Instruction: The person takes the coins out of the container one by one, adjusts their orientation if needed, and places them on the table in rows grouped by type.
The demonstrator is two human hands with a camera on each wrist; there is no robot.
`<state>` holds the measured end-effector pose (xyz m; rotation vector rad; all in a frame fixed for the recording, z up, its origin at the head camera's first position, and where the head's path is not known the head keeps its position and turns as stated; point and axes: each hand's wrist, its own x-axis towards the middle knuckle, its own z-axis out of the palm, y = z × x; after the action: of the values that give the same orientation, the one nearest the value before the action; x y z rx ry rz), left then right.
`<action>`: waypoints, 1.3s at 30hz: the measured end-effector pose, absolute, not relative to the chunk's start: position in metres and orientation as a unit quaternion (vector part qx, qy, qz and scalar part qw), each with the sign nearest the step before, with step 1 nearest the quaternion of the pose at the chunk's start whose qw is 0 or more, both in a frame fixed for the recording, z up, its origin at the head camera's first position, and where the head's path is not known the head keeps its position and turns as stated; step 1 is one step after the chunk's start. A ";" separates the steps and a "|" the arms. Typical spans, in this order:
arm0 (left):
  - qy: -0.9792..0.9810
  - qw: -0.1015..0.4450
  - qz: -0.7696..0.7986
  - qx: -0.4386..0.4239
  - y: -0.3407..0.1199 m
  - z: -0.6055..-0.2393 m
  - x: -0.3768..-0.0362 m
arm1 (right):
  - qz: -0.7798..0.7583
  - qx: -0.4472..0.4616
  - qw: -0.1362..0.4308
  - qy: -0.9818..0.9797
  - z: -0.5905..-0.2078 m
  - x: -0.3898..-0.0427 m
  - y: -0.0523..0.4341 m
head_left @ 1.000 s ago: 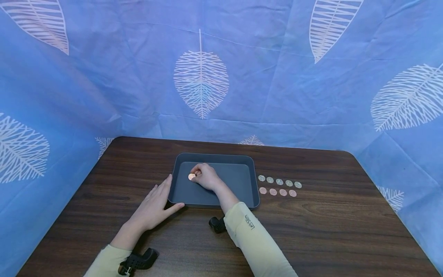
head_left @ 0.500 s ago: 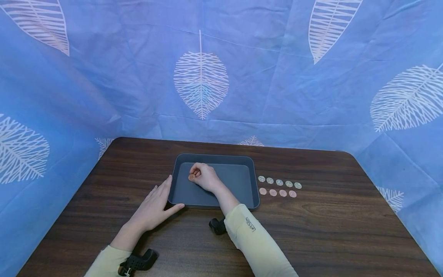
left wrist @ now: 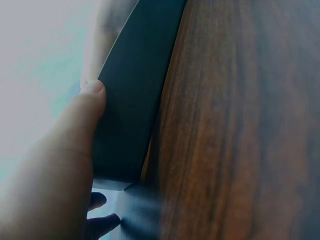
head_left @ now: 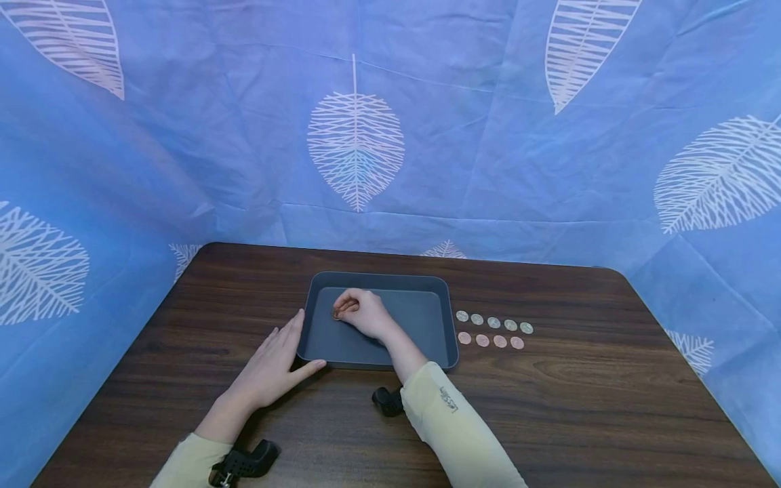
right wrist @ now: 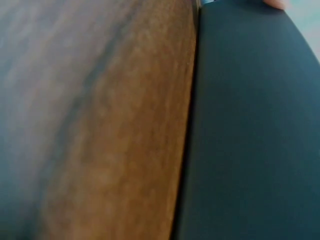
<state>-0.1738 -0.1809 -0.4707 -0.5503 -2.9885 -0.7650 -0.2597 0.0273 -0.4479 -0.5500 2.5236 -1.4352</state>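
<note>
Over the left part of a dark grey baking tray (head_left: 410, 318), my right hand (head_left: 365, 316) pinches a copper-coloured coin (head_left: 335, 314) between thumb and fingers. Only a sliver of the coin shows; whether it touches the tray floor I cannot tell. With its fingers straight and spread, my left hand (head_left: 268, 369) rests at the tray's near left corner. In the left wrist view the left thumb (left wrist: 94, 92) touches the outer wall of the tray (left wrist: 137, 90). The right wrist view holds the tray's near side (right wrist: 250, 125), but not the right hand.
Right of the tray, a row of several silver-coloured coins (head_left: 493, 322) lies on the brown wooden table (head_left: 586, 407). A row of several copper-coloured coins (head_left: 483, 340) runs nearer to me. A blue cloth with white leaf prints (head_left: 464, 135) hangs behind and beside the table.
The coin in my right hand has tilted from showing its face to almost edge-on, dipping slightly towards the tray floor. The left hand and the rows of coins keep their places.
</note>
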 end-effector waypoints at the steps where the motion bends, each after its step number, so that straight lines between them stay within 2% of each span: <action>1: -0.954 0.005 -0.244 -0.176 -0.181 -0.471 -0.174 | -0.488 -0.184 0.093 0.848 -0.447 -0.259 0.028; 11: -0.953 0.006 -0.247 -0.175 -0.181 -0.471 -0.173 | -0.523 -0.179 0.097 0.828 -0.429 -0.250 0.033; 20: -0.953 0.006 -0.246 -0.175 -0.181 -0.470 -0.172 | -0.536 -0.180 0.077 0.821 -0.414 -0.245 0.049; 39: -0.954 0.008 -0.241 -0.178 -0.181 -0.470 -0.173 | -0.558 -0.131 0.052 0.818 -0.412 -0.241 0.103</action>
<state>-0.1725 -0.1811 -0.4697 -0.5557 -2.9819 -0.7529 -0.2414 0.1027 -0.4122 -0.3995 2.4871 -1.6956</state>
